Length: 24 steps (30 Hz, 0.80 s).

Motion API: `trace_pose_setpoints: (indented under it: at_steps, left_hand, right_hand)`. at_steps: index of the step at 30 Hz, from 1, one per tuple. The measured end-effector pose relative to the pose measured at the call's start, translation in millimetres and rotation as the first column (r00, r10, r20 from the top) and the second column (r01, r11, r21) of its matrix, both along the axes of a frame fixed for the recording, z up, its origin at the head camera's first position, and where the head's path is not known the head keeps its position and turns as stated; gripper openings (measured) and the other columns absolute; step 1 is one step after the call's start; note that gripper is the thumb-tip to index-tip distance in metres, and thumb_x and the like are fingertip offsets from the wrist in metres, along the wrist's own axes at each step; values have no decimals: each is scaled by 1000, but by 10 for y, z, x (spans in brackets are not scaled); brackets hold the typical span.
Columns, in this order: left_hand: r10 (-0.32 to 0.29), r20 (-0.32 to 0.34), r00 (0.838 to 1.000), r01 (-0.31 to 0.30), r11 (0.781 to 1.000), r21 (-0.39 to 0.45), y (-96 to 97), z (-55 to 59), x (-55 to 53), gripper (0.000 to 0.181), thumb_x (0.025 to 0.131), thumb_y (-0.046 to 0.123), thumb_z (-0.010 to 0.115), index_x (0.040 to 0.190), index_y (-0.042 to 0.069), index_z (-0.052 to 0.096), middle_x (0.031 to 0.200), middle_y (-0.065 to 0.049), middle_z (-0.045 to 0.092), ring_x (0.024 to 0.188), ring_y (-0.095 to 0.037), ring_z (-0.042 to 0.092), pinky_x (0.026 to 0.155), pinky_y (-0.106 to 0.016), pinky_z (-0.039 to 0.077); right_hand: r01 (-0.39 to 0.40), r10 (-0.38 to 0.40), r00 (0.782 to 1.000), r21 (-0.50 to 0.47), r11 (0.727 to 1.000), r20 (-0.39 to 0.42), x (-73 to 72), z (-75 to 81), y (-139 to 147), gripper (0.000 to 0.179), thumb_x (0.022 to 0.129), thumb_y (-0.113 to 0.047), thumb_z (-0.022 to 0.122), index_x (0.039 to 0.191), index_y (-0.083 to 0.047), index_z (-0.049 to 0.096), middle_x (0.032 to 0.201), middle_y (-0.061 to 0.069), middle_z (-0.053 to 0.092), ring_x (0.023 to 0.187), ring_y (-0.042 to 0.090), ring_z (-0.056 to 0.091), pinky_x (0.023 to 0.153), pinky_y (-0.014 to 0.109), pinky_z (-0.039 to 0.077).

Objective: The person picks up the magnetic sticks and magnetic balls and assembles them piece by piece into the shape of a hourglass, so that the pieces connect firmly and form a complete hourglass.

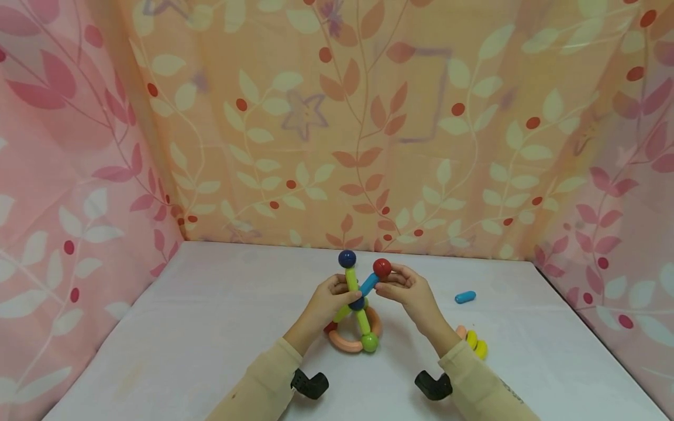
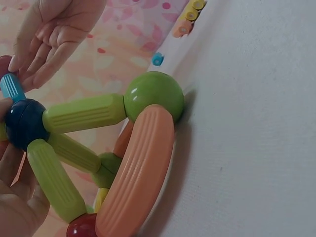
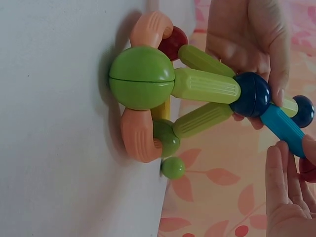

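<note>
At one o'clock from the lower blue ball (image 1: 357,303), the blue stick (image 1: 370,284) is slanted up to the red ball (image 1: 382,268), pinched by the nearer right hand (image 1: 412,292); from nine o'clock, the lower blue ball is held by curled fingers of the left hand (image 1: 322,301)

Head view: one; we look forward and down from above, well back, over the white counter (image 1: 237,304) to the printed cloth (image 1: 295,169) behind; widest of our set. Left wrist view: one; we look low and very near, across the counter, picture turned sideways, counter at right. Right wrist view: one; we look equally low and near, turned the opposite way, counter at left. Common to all three: the stick-and-ball model (image 1: 357,304). Shared by head and left wrist: the loose blue stick (image 1: 466,297).
</note>
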State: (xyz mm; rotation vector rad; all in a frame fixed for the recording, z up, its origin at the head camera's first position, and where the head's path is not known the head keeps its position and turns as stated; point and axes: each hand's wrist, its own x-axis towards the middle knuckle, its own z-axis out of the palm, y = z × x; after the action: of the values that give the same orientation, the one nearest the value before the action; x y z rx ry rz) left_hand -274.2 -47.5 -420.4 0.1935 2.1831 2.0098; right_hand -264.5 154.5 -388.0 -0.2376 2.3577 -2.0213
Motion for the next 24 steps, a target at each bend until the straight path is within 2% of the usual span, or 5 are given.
trace_pose_setpoints:
  at_steps: [9, 12, 15, 19, 24]
  left_hand:
    - [-4, 18, 1000, 3, 999, 34, 28, -47, -22, 38, 92, 29, 72, 122, 7, 66, 119, -10, 72, 105, -17, 67, 105, -43, 51]
    - [0, 25, 1000, 0, 999, 35, 37, -51, -18, 36, 92, 28, 72, 122, 8, 67, 118, -10, 72, 105, -17, 67, 104, -43, 51]
    - [5, 34, 999, -6, 999, 33, 47, -40, -7, 35, 92, 28, 72, 122, 10, 67, 118, -9, 72, 105, -17, 67, 104, -43, 51]
    - [12, 44, 999, -13, 1000, 26, 51, -20, 2, 35, 92, 29, 72, 122, 12, 68, 119, -7, 72, 107, -17, 66, 106, -45, 50]
    - [23, 45, 999, -24, 1000, 20, 34, -18, 0, 35, 92, 29, 72, 122, 11, 68, 120, -8, 71, 109, -19, 65, 106, -47, 49]
  right_hand:
    - [-27, 27, 1000, 46, 999, 15, 28, 40, 130, 54, 94, -19, 70, 142, -5, 51, 129, 20, 66, 106, 13, 71, 97, 36, 55]
    - [8, -9, 1000, 51, 999, 27, 60, 59, 296, 52, 96, -18, 67, 142, -2, 50, 130, 20, 64, 105, 12, 71, 96, 35, 55]
    - [87, -92, 994, 91, 992, 50, 96, 74, 544, 51, 96, -24, 66, 139, 0, 52, 127, 13, 67, 102, 6, 71, 95, 30, 56]
    - [189, -214, 973, 234, 954, 88, 159, 52, 929, 63, 94, -41, 67, 139, -1, 52, 126, 7, 68, 96, -2, 69, 97, 32, 55]
    - [207, -272, 952, 356, 911, 141, 254, -34, 1361, 75, 92, -50, 65, 142, 3, 47, 128, 9, 65, 98, 3, 70, 97, 32, 55]
